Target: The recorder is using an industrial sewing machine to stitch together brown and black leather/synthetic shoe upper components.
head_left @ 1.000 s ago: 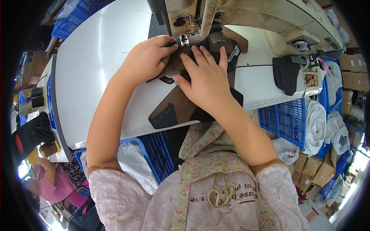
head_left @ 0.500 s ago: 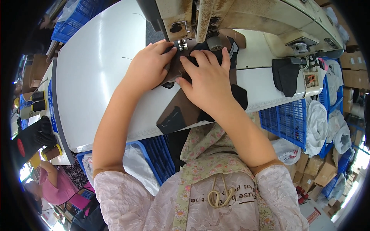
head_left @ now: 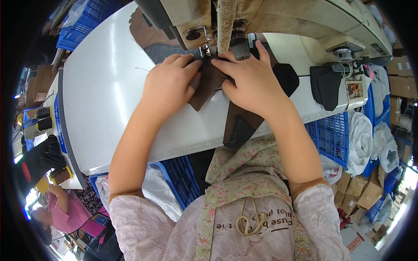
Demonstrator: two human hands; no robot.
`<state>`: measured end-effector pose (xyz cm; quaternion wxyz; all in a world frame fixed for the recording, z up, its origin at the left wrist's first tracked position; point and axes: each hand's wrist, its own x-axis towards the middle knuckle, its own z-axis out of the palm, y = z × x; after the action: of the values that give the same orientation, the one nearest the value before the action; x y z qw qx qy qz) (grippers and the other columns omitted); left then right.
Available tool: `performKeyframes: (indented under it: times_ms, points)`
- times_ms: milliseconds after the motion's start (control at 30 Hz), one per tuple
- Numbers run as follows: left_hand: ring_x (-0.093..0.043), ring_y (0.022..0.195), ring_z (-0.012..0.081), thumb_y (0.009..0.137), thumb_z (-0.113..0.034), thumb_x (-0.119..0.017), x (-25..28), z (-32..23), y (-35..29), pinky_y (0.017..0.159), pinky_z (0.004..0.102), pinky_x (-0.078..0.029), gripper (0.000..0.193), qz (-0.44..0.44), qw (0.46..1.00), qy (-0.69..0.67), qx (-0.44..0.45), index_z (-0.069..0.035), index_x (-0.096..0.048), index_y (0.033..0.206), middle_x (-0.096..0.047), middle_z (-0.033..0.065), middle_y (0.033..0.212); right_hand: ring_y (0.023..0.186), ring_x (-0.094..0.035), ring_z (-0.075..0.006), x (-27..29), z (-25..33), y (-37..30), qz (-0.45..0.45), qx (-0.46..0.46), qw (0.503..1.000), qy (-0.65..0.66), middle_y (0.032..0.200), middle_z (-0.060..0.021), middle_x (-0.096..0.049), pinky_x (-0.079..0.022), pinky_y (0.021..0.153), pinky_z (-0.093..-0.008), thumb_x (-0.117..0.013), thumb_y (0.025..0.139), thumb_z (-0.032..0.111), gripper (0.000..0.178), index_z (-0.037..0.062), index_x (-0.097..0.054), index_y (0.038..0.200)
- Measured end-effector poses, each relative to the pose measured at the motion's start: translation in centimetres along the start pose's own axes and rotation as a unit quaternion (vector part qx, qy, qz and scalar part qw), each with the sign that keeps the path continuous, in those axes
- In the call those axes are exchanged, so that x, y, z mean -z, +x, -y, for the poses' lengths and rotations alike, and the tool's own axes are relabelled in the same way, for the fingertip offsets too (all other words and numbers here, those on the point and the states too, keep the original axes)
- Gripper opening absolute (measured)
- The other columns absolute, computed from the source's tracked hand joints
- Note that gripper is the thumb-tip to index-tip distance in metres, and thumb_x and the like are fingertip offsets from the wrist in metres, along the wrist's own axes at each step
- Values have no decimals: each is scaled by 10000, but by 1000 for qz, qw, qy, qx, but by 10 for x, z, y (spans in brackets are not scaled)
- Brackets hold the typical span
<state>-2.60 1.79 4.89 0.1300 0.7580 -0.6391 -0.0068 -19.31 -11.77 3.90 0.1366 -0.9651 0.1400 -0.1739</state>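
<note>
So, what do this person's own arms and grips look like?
Both are human: the left grip and right grip are gloveless hands. The bare forearms show no watch, bracelet or cable. Pale pink, leaf-textured fabric sleeves end near the elbows.

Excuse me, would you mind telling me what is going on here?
A person is working at a sewing machine. The left hand and right hand rest on brown material, close to the presser foot. One black-patched end of the material reaches the table's front edge.
</note>
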Motion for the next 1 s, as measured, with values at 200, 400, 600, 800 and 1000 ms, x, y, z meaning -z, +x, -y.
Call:
performKeyframes:
  times_ms: [200,400,600,800,1000]
  points:
    - [-595,1020,320,845,-124,-647,-6,17,-1,866,408,-495,294,-34,993,-70,-87,-46,-668,1128,-619,115,1094,980,-611,-228,4,21,-7,-75,67,994,-52,928,-67,-660,-371,1070,-454,-589,788,101,204,51,-694,955]
    - [-590,1028,331,839,-108,-644,-6,16,1,877,415,-491,285,-49,991,-77,-103,-23,-661,1110,-618,122,1095,976,-623,-216,-1,17,2,-72,171,981,-61,871,-53,-644,-447,931,-362,-605,772,128,103,79,-675,829]
    - [-597,1097,317,829,-123,-665,-16,26,2,920,407,-495,264,-76,984,-76,-139,-21,-669,1072,-636,119,1163,852,-647,-203,-4,4,11,-11,152,987,-57,836,-37,-643,-437,802,-359,-616,790,130,64,102,-654,834]
    - [-623,1012,332,831,-138,-668,-9,25,5,857,401,-520,291,-60,986,-97,-118,-44,-667,1107,-645,113,1119,871,-640,-228,-2,22,4,-15,80,993,-90,865,-70,-648,-424,841,-456,-628,799,141,110,81,-672,880]
    - [-615,957,332,848,-157,-651,-11,32,5,809,404,-514,313,-57,983,-100,-144,-73,-665,1149,-620,119,1039,1006,-620,-330,-24,49,3,-16,-20,993,-117,941,-181,-655,-333,1060,-584,-618,832,141,198,35,-721,963]
